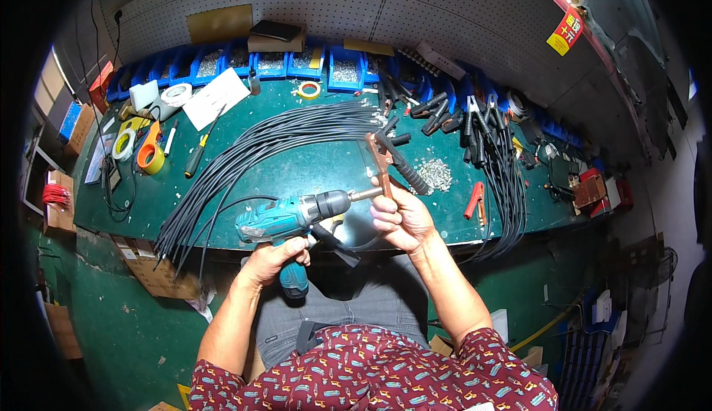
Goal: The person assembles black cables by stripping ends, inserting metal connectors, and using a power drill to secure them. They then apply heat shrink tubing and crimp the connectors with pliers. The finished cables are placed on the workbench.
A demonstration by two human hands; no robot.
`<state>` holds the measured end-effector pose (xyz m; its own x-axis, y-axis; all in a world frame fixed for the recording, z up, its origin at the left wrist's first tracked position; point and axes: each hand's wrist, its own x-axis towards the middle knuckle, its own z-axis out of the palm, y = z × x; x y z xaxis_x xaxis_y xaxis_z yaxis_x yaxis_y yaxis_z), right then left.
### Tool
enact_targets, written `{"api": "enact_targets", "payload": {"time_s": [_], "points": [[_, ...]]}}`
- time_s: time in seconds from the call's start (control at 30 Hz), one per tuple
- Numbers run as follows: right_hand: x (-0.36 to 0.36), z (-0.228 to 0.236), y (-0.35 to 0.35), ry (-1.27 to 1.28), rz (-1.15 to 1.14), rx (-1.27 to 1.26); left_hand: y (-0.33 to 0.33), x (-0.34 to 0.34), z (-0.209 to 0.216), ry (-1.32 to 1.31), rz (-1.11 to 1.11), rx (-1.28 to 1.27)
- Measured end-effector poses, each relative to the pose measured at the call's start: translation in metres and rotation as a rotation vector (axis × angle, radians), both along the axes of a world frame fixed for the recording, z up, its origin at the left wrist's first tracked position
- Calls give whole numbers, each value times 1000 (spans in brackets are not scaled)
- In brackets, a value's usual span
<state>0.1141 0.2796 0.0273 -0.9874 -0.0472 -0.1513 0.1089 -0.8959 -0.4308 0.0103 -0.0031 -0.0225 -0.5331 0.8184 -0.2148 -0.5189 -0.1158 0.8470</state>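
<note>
My left hand [276,261] is wrapped round the grip of a teal cordless drill [278,218], whose black chuck [331,203] points right. The bit in the chuck reaches to a copper-coloured clamp [383,160] with a black sleeved handle [403,163]. My right hand [404,218] is closed round the lower part of that clamp, holding it upright above the bench edge. Whether the bit sits on a screw is hidden by my fingers. Behind the drill lies a long bundle of black cables [252,144]. A heap of small metal fasteners [432,176] lies beyond my right hand.
Blue bins [345,66] of small parts line the back of the green bench [289,170]. Black-handled clamps [478,126] with hanging cables and a red-handled clamp [475,200] lie right. Tape rolls [150,157], a screwdriver [196,157] and white paper [216,100] lie left.
</note>
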Motion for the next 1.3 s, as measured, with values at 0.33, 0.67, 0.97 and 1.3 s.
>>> {"api": "enact_targets", "payload": {"time_s": [0.33,0.67,0.97,1.3], "points": [[1,-1,-2,-9,-5,-21,0,-1,-5,18,-5,-7],[1,-1,-2,3,10,-35,0,2,-4,14,22,-3],[1,-3,-5,12,-9,-21,-3,4,0,-15,12,14],[3,5,-10,-4,-2,33,-8,7,-8,-94,12,25]]}}
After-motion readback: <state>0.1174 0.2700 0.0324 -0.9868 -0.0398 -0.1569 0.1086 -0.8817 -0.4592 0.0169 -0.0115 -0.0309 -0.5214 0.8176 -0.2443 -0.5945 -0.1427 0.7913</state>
